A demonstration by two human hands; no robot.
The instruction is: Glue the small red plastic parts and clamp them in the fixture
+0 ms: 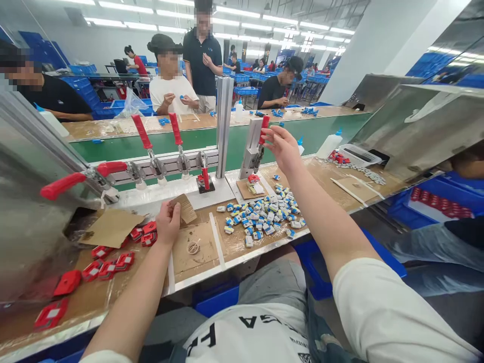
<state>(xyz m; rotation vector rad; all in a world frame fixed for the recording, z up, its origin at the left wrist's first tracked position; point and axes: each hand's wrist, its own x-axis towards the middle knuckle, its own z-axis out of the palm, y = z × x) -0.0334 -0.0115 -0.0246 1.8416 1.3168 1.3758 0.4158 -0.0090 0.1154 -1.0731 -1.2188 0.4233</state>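
Gripping the red lever handle of the small press at the far right of the bench, the right hand has its fingers curled around the top of that handle, with a red part sitting in the press base just below and to the left of the hand. Down at the near left, the left hand is pinched shut on a scrap of brown cardboard, which sticks out up and to the right of the thumb. Red pieces lie just left of that hand, and a heap of blue-and-white parts is spread between the two hands, nearer the right forearm.
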